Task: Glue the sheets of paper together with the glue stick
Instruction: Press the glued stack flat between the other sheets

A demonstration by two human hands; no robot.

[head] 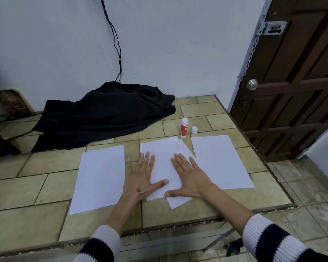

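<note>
Counting paper first: four white sheets on the tiled table (45,188), in three places across the centre of the frame.

- Left sheet (99,178): one, lying alone at centre left, long axis running from the lower edge toward the upper edge of the frame, leaning slightly right at the top.
- Middle sheets (163,163): two, one on top of the other and skewed, so that a corner of the lower one pokes out at the bottom right and another at the right side. Long axis roughly bottom to top.
- Right sheet (221,163): one, at centre right, long axis bottom to top, leaning left at the top, just beside the middle pair.

Glue stick (184,128): one, red and white, standing upright just above the middle sheets, uncapped end up. Cap (194,129): one, white, upright just to its right, apart from it.

Hands: two. Left hand (142,178) lies flat with fingers spread and straight, partly on the left edge of the middle sheets, thumb on the paper. Right hand (187,176) lies flat on the same sheets, fingers straight, thumb stretched left.

Other: one black cloth (106,118) heaped at upper left; one brown door (292,82) at the right edge.
</note>
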